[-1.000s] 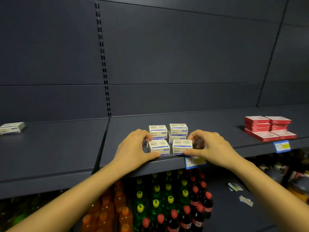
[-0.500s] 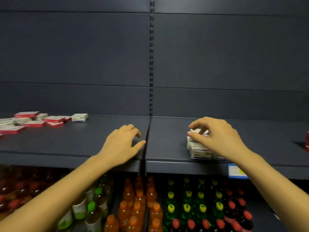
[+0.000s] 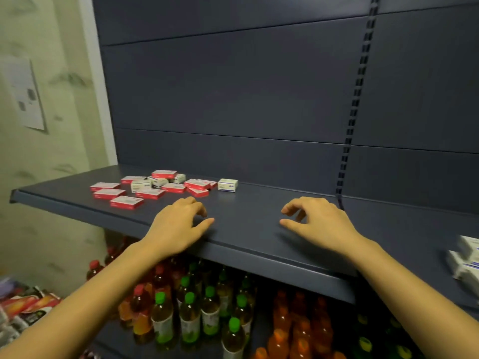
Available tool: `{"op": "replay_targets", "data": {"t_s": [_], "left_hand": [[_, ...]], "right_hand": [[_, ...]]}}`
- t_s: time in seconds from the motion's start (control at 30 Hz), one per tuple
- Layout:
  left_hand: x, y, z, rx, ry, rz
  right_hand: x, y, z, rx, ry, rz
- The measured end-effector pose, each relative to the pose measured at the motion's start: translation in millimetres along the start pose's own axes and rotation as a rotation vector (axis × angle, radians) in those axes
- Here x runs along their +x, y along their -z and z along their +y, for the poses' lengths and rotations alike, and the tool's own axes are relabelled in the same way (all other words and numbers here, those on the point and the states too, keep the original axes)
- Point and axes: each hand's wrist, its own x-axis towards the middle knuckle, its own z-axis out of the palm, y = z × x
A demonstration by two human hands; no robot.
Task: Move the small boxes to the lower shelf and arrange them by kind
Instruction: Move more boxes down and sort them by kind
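A loose pile of flat red boxes (image 3: 126, 202) and small white boxes (image 3: 140, 185) lies on the left part of the dark shelf (image 3: 248, 229). One white box (image 3: 227, 185) stands apart at the pile's right end. A stack of white boxes (image 3: 466, 263) shows at the right edge, partly cut off. My left hand (image 3: 178, 226) hovers over the shelf's front, fingers curled, holding nothing, to the right of and nearer than the red pile. My right hand (image 3: 318, 224) hangs open above bare shelf, empty.
Below the shelf stand rows of bottles with green caps (image 3: 189, 317), red caps (image 3: 140, 299) and orange drinks (image 3: 300, 330). A slotted upright (image 3: 355, 104) divides the back panel. A pale wall with a paper notice (image 3: 26, 97) is at the left. Snack packets (image 3: 28, 307) lie at the bottom left.
The view has swung left, away from the white stack towards the mixed pile. My right hand has let go of the white stack and both hands have moved left, empty.
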Motion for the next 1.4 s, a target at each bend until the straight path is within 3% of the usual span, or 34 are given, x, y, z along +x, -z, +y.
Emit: {"op": "replay_targets", "data": {"t_s": [0.47, 0.9, 1.1, 1.4], "left_hand": [[107.3, -8.1, -150.4, -0.061, -0.118, -0.051], [197.1, -48.1, -175.8, -0.122, -0.281, -0.401], [207.1, -52.8, -181.7, -0.214, -0.326, -0.438], [196.6, -30.1, -205.1, -0.172, -0.305, -0.203]], "right_hand": [[139.2, -78.4, -81.8, 0.007, -0.128, -0.001], [184.9, -111.4, -112.1, -0.144, -0.200, -0.081], [189.5, -113.8, -119.2, -0.206, -0.190, -0.119], [209.6, -137.3, -137.1, -0.243, -0.186, -0.108]]}}
